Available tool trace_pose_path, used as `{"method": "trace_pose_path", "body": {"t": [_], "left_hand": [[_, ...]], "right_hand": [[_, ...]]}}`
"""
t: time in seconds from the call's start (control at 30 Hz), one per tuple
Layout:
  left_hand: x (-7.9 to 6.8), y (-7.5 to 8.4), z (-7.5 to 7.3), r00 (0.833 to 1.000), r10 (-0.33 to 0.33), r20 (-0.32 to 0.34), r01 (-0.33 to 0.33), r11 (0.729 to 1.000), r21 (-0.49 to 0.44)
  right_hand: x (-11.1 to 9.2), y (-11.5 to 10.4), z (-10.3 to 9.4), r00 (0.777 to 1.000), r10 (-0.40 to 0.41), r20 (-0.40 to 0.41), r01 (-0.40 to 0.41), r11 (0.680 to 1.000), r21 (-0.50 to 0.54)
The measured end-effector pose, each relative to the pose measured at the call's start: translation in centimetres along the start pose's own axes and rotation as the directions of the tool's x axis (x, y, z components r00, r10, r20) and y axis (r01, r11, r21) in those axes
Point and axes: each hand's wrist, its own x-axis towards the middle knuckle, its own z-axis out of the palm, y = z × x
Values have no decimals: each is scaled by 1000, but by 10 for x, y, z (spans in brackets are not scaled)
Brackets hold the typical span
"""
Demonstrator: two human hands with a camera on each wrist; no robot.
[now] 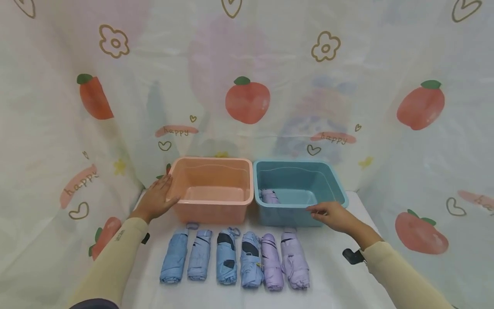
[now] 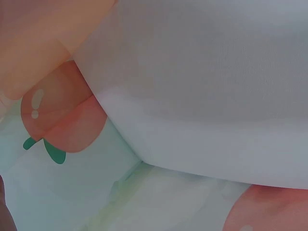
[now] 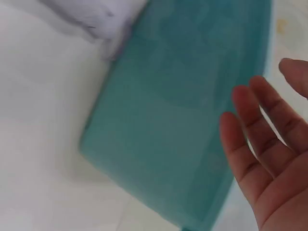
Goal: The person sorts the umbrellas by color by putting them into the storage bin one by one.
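My left hand (image 1: 156, 199) rests against the left side of the orange plastic basin (image 1: 210, 213), its fingers fairly straight. In the left wrist view only the basin's wall (image 2: 43, 38) and a sliver of the hand appear. Just over the front rim of the teal basin (image 1: 285, 216) is my right hand (image 1: 333, 216), holding nothing. The right wrist view shows its fingers (image 3: 262, 134) loosely spread beside the teal wall. A purple folded umbrella (image 1: 269, 196) lies inside the teal basin at its left end. The orange basin holds nothing visible.
Before the basins lies a row of folded umbrellas: several blue ones, including a plain blue umbrella (image 1: 173, 257) at the left, and two purple ones, with a purple umbrella (image 1: 295, 259) at the right end. A printed curtain (image 1: 285, 64) encloses the white table (image 1: 332, 274).
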Motion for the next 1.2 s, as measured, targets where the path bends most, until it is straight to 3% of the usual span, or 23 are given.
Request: {"method": "trace_pose_path", "body": {"t": [0.2, 0.3, 0.4, 0.57, 0.7, 1.0, 1.2], "left_hand": [[-1, 0, -1, 1000, -3, -4, 3, 1000, -1], [-3, 0, -2, 1000, -4, -15, 4, 1000, -6], [-5, -2, 0, 1000, -1, -31, 1, 1000, -5], [-5, -4, 3, 999, -7, -37, 6, 1000, -15], [-5, -3, 3, 999, -8, -39, 7, 1000, -31], [-6, 4, -1, 999, -19, -41, 17, 999, -48], [-5, 7, -2, 999, -16, -30, 15, 999, -41]], "right_hand": [[-11, 4, 32, 997, -57, 60, 56, 998, 22], [-14, 8, 51, 995, -33, 94, 26, 997, 75], [-18, 12, 72, 987, 40, 158, -63, 988, 143], [-24, 21, 100, 946, 176, 273, -248, 935, 253], [-26, 24, 114, 927, 214, 309, -308, 904, 297], [-28, 14, 130, 944, 166, 285, -248, 927, 280], [-24, 7, 142, 948, 260, 182, -297, 929, 220]]}}
